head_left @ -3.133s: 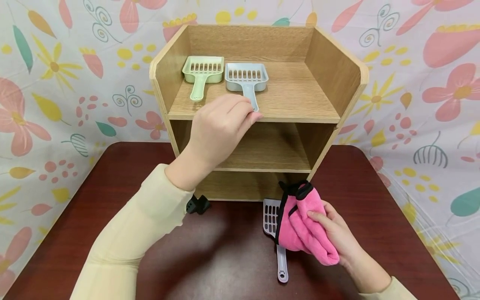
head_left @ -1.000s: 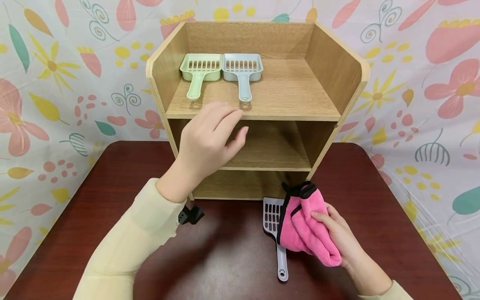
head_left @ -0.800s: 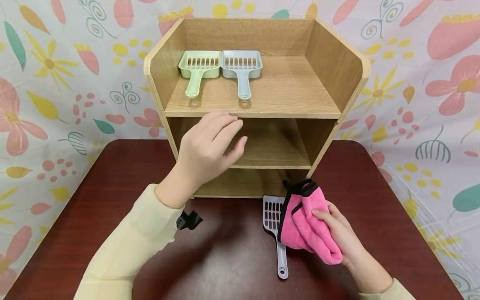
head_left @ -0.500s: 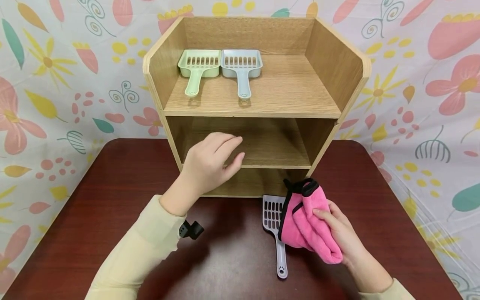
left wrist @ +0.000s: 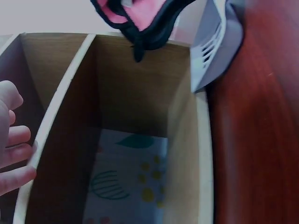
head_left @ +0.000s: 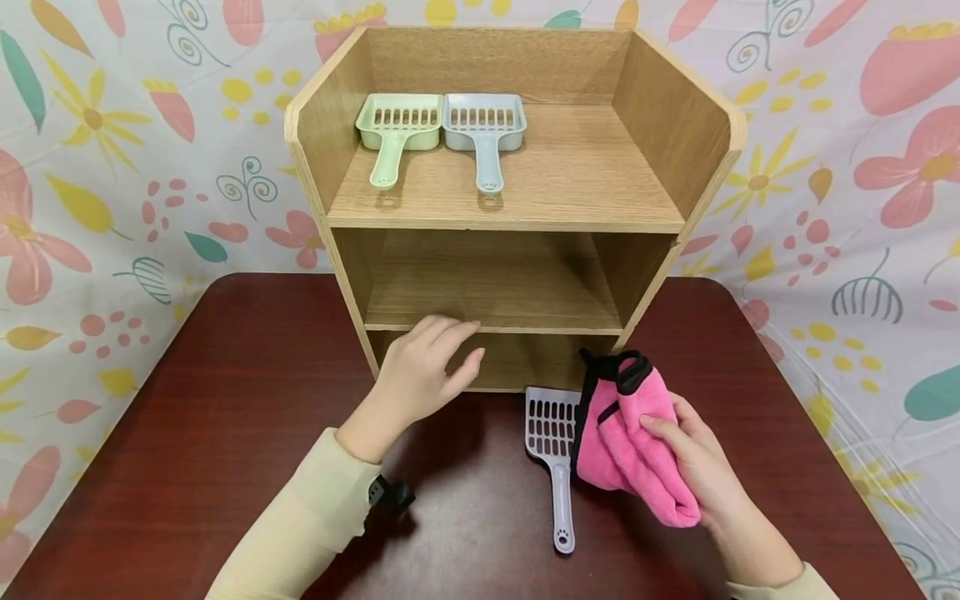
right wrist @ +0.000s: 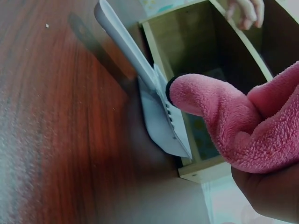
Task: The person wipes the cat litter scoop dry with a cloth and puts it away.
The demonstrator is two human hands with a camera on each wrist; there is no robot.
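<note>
My right hand (head_left: pixel 701 462) grips a folded pink cloth (head_left: pixel 637 446) with black edging, held above the table's right side. Just left of the cloth, a lilac litter scoop (head_left: pixel 552 429) lies on the table, its slotted head by the shelf's base and its handle toward me. My left hand (head_left: pixel 420 367) holds nothing; its fingers are loosely bent in front of the lower shelves. On the top shelf, a green litter scoop (head_left: pixel 401 133) and a blue litter scoop (head_left: pixel 486 133) sit side by side, handles facing front. The right wrist view shows the pink cloth (right wrist: pixel 243 121) close up.
A wooden shelf unit (head_left: pixel 506 223) with three levels stands at the back of the dark red table (head_left: pixel 225 433). Behind it hangs a flower-patterned cloth backdrop (head_left: pixel 172 108). A small black device (head_left: pixel 393 493) is attached at my left wrist.
My left hand has let go of the blue scoop's handle and come down toward the table. The blue scoop now sits straighter, against the green one. The right hand with the cloth shifted slightly right.
</note>
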